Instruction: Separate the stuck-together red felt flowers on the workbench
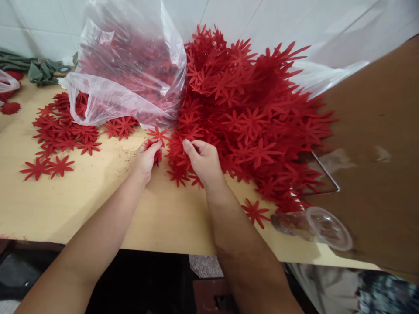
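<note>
A big heap of red felt star-shaped flower cutouts lies on the pale wooden table. My left hand is closed around a small stack of these red cutouts at the heap's near left edge. My right hand rests on the heap's front edge, its thumb and fingers pinching at a cutout there. The two hands are close together, a few centimetres apart.
A clear plastic bag with more red cutouts stands at the back left. Loose cutouts lie spread flat to the left. A clear plastic cup lies on its side at the right, next to a brown cardboard sheet. Green fabric lies far left.
</note>
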The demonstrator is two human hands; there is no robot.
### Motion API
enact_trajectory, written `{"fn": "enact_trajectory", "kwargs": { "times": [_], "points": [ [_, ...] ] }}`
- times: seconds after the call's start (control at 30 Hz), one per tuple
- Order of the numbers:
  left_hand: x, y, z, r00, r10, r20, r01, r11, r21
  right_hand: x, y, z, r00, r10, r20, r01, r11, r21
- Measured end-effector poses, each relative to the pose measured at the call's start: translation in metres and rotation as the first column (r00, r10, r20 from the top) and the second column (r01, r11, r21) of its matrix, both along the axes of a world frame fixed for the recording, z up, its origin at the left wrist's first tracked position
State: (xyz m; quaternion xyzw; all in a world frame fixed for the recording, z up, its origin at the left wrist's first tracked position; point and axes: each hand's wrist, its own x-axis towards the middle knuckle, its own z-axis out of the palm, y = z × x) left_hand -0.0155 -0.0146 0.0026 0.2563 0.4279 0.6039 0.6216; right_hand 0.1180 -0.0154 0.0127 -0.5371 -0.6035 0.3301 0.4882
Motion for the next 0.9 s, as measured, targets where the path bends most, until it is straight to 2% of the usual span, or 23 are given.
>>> {"fn": "enact_trajectory", "kwargs": {
  "times": [0.07, 0.17, 0.3, 0.47, 0.57, 0.73, 0.83, 0.9],
  "points": [
    [-0.001, 0.001, -0.001, 0.999, -0.021, -0.03, 0.021, 1.0, -0.011, 0.001, 0.003, -0.003, 0.996, -0.015, -0.084, 0.018, 0.999, 0.039],
    [0.002, -0.001, -0.001, 0.991, -0.091, -0.098, 0.093, 0.996, 0.012, 0.002, 0.006, -0.007, 0.978, 0.029, -0.205, -0.018, 0.998, 0.054],
    [0.008, -0.004, -0.004, 0.962, -0.175, -0.21, 0.2, 0.974, 0.103, 0.002, 0.006, -0.007, 0.972, 0.045, -0.23, -0.041, 0.999, 0.022],
    [0.012, -0.004, -0.011, 0.898, -0.228, -0.377, 0.294, 0.947, 0.13, 0.007, 0.006, -0.001, 0.969, -0.077, -0.234, 0.089, 0.995, 0.041],
    [0.012, -0.004, -0.016, 0.858, -0.216, -0.467, 0.309, 0.942, 0.132, 0.012, 0.007, 0.002, 0.973, -0.155, -0.17, 0.17, 0.982, 0.076],
    [0.013, -0.005, -0.023, 0.798, -0.159, -0.581, 0.307, 0.937, 0.165, 0.018, 0.006, 0.005, 0.973, -0.216, -0.085, 0.225, 0.967, 0.117],
    [0.012, -0.004, -0.026, 0.809, -0.116, -0.576, 0.266, 0.946, 0.183, 0.02, 0.007, 0.004, 0.963, -0.251, -0.096, 0.262, 0.957, 0.125],
    [0.012, -0.003, -0.025, 0.841, -0.092, -0.532, 0.224, 0.956, 0.188, 0.02, 0.009, 0.002, 0.966, -0.216, -0.146, 0.233, 0.965, 0.117]
  ]
}}
